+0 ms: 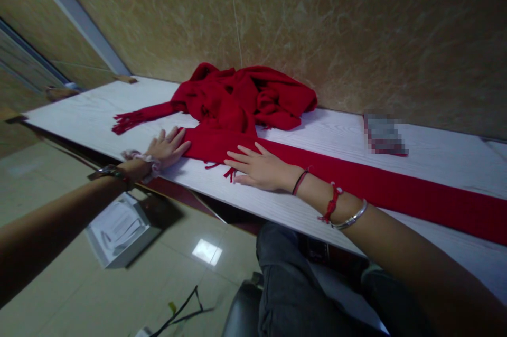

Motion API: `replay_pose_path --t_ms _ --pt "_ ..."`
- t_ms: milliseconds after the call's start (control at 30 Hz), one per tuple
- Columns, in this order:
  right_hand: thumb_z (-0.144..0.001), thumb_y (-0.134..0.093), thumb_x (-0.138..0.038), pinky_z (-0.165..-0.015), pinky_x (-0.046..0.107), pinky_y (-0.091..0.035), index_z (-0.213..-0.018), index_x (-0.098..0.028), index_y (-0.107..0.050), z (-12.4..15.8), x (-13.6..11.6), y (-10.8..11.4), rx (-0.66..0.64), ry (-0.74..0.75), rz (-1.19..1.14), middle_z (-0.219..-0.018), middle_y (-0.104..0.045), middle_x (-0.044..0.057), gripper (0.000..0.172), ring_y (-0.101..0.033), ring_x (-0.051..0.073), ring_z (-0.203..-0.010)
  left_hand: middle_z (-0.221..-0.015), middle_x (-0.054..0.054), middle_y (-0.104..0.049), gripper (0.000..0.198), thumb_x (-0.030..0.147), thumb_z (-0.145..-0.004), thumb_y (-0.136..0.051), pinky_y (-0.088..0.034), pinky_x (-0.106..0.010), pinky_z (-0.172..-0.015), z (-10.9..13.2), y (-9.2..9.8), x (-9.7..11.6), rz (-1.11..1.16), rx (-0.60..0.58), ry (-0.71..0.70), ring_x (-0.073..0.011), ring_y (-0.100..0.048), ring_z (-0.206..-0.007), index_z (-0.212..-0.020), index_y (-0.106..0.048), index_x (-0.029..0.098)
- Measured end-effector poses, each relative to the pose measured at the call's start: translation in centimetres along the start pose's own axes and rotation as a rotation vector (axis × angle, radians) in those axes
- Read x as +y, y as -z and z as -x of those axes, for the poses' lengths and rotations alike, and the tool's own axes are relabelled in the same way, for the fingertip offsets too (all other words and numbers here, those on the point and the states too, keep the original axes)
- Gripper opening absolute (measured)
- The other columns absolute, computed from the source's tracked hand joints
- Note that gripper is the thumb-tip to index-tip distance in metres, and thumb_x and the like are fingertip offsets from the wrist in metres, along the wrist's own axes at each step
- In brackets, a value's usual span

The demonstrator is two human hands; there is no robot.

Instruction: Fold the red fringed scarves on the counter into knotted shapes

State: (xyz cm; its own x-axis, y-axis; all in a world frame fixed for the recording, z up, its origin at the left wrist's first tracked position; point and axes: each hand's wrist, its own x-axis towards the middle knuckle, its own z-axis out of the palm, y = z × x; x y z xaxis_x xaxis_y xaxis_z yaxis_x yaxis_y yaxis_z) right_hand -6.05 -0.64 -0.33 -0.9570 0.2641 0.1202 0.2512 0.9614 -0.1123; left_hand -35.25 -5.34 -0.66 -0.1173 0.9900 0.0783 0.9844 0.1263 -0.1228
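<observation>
A long red scarf (356,179) lies in a flat, narrow strip along the white table and runs out at the right edge of the view. Some fringe shows under its near edge. My left hand (168,148) rests open, fingers spread, at the strip's left end. Further right, my right hand (261,168) lies flat with its fingers on the strip's near edge. Behind the hands is a crumpled heap of red fabric (237,96), with a fringed end pointing left. Whether heap and strip are one piece I cannot tell.
The white wood-grain table (146,96) stands against a marbled wall (317,25). A blurred-out small item (384,135) lies at the back right. Below are a grey-white box (119,228) on the tiled floor, a black cable (178,311) and my legs (281,273).
</observation>
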Motion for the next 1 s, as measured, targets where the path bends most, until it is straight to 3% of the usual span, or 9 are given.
replay_pose_path --t_ms 100,267,400,633,733,867,933,1000 --pt "-0.089 -0.03 -0.045 -0.108 0.047 -0.015 -0.137 -0.016 -0.028 0.8 -0.2 0.7 -0.025 -0.011 -0.023 -0.145 -0.026 0.006 0.056 -0.018 0.023 -0.134 -0.143 -0.021 -0.019 0.055 0.037 -0.092 -0.016 -0.023 -0.061 -0.095 0.0 0.9 0.4 0.01 -0.096 0.146 -0.0417 -0.017 -0.129 -0.136 -0.024 0.005" --pt "-0.09 -0.027 -0.042 -0.107 0.047 -0.016 -0.137 -0.012 -0.027 0.8 0.1 1.5 0.132 -0.116 0.026 -0.145 -0.026 0.009 0.056 -0.018 0.023 -0.134 -0.144 -0.02 -0.013 0.06 0.036 -0.088 -0.025 -0.019 -0.051 -0.103 -0.6 2.1 4.8 0.037 0.142 0.04 -0.0348 -0.011 -0.132 -0.137 -0.019 0.002" --pt "-0.091 -0.026 -0.04 -0.105 0.054 -0.017 -0.137 -0.013 -0.027 1.0 0.8 0.8 0.104 -0.234 0.061 -0.145 -0.025 0.008 0.054 -0.02 0.026 -0.133 -0.143 -0.022 -0.016 0.068 0.046 -0.086 -0.024 -0.025 -0.044 -0.101 -1.4 0.9 6.5 0.111 0.074 0.07 -0.034 -0.017 -0.132 -0.138 -0.017 0.002" --pt "-0.091 -0.021 -0.034 -0.104 0.052 -0.021 -0.138 -0.019 -0.027 7.0 2.3 1.2 -0.013 -0.343 0.094 -0.146 -0.023 0.005 0.05 -0.021 0.026 -0.132 -0.139 -0.026 -0.019 0.074 0.052 -0.086 -0.024 -0.022 -0.04 -0.101 -1.8 0.6 3.9 0.029 -0.065 0.144 -0.0372 -0.021 -0.129 -0.138 -0.015 0.001" --pt "-0.09 -0.021 -0.036 -0.104 0.05 -0.025 -0.138 -0.021 -0.027 10.7 3.5 1.6 -0.032 -0.444 0.108 -0.146 -0.024 0.004 0.051 -0.024 0.026 -0.132 -0.139 -0.027 -0.017 0.078 0.06 -0.083 -0.022 -0.028 -0.043 -0.096 -2.0 1.2 2.8 0.054 -0.112 0.298 -0.0408 -0.026 -0.125 -0.137 -0.016 0.004" --pt "-0.09 -0.018 -0.038 -0.102 0.05 -0.027 -0.138 -0.022 -0.027 15.4 4.6 2.1 -0.024 -0.579 0.113 -0.144 -0.029 0.005 0.052 -0.028 0.023 -0.13 -0.13 -0.028 -0.035 0.086 0.068 -0.08 -0.02 -0.037 -0.039 -0.087 -2.5 0.9 0.7 0.089 -0.188 0.448 -0.0381 -0.04 -0.116 -0.128 -0.026 -0.003" --pt "-0.09 -0.017 -0.039 -0.102 0.05 -0.028 -0.138 -0.022 -0.028 17.6 5.0 2.4 -0.023 -0.631 0.118 -0.143 -0.031 0.005 0.052 -0.029 0.023 -0.13 -0.125 -0.027 -0.042 0.089 0.071 -0.078 -0.016 -0.04 -0.039 -0.083 -2.8 0.3 -0.7 0.05 -0.17 0.434 -0.037 -0.045 -0.112 -0.121 -0.033 -0.004" --pt "-0.089 -0.016 -0.041 -0.102 0.05 -0.028 -0.138 -0.023 -0.028 20.0 5.4 2.5 -0.018 -0.68 0.128 -0.142 -0.032 0.004 0.052 -0.029 0.022 -0.13 -0.122 -0.028 -0.044 0.094 0.074 -0.076 -0.008 -0.041 -0.043 -0.079 -2.9 -0.4 -1.8 -0.013 -0.095 0.288 -0.0392 -0.047 -0.108 -0.119 -0.037 -0.004"
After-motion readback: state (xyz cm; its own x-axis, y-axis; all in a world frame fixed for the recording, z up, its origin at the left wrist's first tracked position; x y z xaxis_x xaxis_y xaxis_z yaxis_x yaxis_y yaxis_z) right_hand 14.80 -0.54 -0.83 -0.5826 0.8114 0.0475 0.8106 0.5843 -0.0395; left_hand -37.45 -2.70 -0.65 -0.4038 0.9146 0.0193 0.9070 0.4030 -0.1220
